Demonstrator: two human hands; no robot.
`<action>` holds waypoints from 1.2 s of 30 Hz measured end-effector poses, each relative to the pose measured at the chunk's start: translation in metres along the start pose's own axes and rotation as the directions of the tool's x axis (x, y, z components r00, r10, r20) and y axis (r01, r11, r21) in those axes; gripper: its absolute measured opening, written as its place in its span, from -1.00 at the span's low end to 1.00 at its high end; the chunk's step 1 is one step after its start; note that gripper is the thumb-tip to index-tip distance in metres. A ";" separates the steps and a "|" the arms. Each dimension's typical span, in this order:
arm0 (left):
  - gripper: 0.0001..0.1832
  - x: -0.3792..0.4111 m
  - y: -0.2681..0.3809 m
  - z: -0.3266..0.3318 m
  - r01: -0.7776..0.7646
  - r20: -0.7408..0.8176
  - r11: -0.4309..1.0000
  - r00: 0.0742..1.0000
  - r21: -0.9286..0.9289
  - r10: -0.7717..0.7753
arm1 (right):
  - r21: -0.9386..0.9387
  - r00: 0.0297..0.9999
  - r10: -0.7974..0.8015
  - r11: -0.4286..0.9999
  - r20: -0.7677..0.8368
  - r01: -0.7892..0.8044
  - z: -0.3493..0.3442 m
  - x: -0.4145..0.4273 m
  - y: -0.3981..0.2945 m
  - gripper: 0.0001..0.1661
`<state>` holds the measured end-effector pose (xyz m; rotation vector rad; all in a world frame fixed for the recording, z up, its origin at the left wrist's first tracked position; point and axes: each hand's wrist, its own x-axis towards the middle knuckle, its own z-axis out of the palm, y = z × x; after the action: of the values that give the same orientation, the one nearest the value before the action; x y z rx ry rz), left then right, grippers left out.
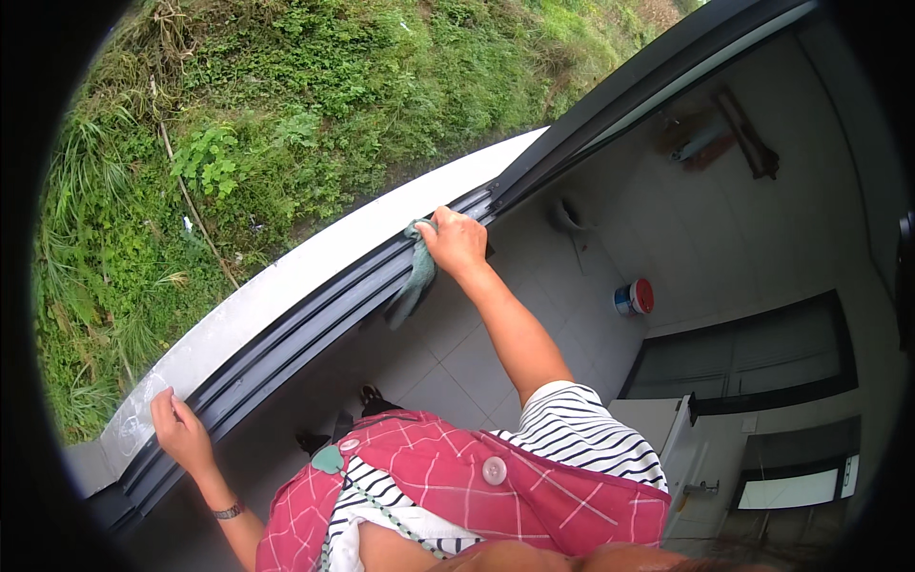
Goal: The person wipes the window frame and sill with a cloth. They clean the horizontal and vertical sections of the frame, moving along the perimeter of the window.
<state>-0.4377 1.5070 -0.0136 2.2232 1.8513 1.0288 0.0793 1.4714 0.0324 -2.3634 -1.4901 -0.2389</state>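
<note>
My right hand (460,239) grips a damp-looking green cloth (413,286) over the dark metal track (300,343) of a sliding window. One end of the cloth hangs down over the inner edge of the track. Towards the left end of the frame, my left hand (179,432) rests at the border of the track and the white outer sill (286,275). Its thumb and forefinger are apart, and I see nothing held in it. Just beyond my right hand, the lower corner of a dark-framed window sash (529,161) meets the track.
Outside the sill rises a slope covered in green plants (314,114). Inside, a bucket with a red lid (633,297) stands on the grey tiled floor (457,365). A white door (668,429) with a lever handle (702,488) is at the lower right.
</note>
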 end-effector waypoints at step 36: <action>-0.86 0.004 0.004 -0.003 -0.096 0.091 0.994 0.991 -0.059 0.101 | 0.426 0.959 -0.283 0.871 0.030 0.244 -0.002 -0.103 -0.170 -0.83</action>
<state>-0.4356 1.5078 -0.0075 2.3099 1.6709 0.9587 -0.1186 1.4507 0.0340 -1.8518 -1.7087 0.1225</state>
